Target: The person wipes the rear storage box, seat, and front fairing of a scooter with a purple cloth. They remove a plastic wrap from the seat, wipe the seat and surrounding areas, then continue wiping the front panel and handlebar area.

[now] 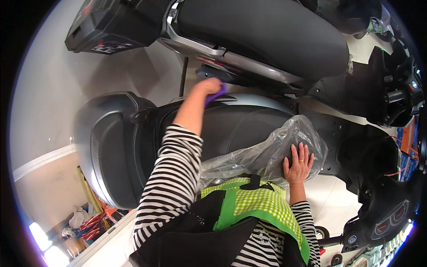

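Closest to the camera, a green-and-white checked apron [267,200] is seen over a black-and-white striped top, bordered by black fabric [191,249]. At the far left, assorted clutter [89,227] is heaped beside a pale ledge. Above it, a rounded dark-grey rear trunk [109,153] is carried on the nearer motor scooter [240,120], which is aligned across the view with its handlebars to the right. Farther off, a black angular top box [120,29] is mounted on a second scooter, whose long black seat [262,35] is extended rightward. Near the centre, the left hand [212,85] is clenched around a bunched purple cloth [216,94], which is held at the far side of the nearer saddle, beside a silver-grey side panel [262,101]; whether the panel is touched cannot be told. Across the front of that saddle, a clear plastic sheet [307,129] is loosely draped. On it the right hand [299,164] is laid flat, fingers spread, nothing being grasped; a ring is worn on one finger. At the right, a black footboard [351,140] is shown, and below it an instrument cluster [391,220].
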Motion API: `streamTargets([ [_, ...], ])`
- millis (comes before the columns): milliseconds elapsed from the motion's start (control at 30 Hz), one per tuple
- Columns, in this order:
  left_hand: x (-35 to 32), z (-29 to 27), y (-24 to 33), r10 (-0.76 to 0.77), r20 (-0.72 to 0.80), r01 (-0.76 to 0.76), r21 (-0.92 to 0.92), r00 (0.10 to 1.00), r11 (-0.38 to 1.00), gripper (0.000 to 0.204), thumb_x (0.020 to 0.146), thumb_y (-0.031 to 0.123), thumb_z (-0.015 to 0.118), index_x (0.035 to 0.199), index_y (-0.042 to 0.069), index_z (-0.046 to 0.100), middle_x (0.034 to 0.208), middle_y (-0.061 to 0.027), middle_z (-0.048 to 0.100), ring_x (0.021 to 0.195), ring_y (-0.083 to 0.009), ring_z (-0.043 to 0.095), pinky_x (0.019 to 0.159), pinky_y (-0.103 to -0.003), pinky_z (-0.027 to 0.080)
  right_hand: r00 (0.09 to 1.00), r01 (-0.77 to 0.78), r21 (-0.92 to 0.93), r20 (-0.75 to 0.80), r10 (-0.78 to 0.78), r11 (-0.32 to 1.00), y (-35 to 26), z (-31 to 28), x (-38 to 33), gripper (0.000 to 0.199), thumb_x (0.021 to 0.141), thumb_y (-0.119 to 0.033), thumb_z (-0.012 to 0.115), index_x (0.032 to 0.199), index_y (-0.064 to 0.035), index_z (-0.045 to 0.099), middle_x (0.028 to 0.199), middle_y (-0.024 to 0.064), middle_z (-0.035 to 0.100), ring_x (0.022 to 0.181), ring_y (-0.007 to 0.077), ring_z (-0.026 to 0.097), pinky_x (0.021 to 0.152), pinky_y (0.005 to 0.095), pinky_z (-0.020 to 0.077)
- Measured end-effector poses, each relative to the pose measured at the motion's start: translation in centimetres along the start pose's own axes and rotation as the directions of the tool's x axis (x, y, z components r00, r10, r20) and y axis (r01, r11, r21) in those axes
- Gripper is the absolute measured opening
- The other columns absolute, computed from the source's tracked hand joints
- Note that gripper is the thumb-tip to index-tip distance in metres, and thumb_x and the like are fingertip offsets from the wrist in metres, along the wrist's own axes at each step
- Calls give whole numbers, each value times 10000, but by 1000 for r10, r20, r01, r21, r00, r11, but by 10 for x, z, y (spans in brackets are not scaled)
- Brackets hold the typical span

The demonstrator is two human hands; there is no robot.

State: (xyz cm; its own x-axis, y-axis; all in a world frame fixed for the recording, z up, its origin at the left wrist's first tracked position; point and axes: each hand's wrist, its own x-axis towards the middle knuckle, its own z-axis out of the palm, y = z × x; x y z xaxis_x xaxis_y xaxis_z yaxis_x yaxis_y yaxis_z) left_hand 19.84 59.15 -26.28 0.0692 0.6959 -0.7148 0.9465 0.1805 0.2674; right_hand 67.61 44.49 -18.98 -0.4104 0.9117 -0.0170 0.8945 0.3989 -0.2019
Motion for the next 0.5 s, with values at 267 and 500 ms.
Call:
streamTargets([
  [267,55,59,238,246,-14,-244,83,969,966,372,872,142,575,1223,162,695,1337,-131,580,1183,-353,599,1004,-446,480,998,-31,-26,48,32,999,-2,-2,-3,520,888,-397,593,1366,-193,569,1515,83,434,1424,287,358,1180,527,161],
  [500,66,31,141,14,-7,-13,121,1000,993,351,917,266,547,1195,115,699,1324,-142,606,1184,-344,611,956,-469,507,999,-18,-34,27,19,999,-2,-3,-4,502,901,-400,570,1357,-191,576,1500,95,453,1411,295,381,1186,519,154],
])
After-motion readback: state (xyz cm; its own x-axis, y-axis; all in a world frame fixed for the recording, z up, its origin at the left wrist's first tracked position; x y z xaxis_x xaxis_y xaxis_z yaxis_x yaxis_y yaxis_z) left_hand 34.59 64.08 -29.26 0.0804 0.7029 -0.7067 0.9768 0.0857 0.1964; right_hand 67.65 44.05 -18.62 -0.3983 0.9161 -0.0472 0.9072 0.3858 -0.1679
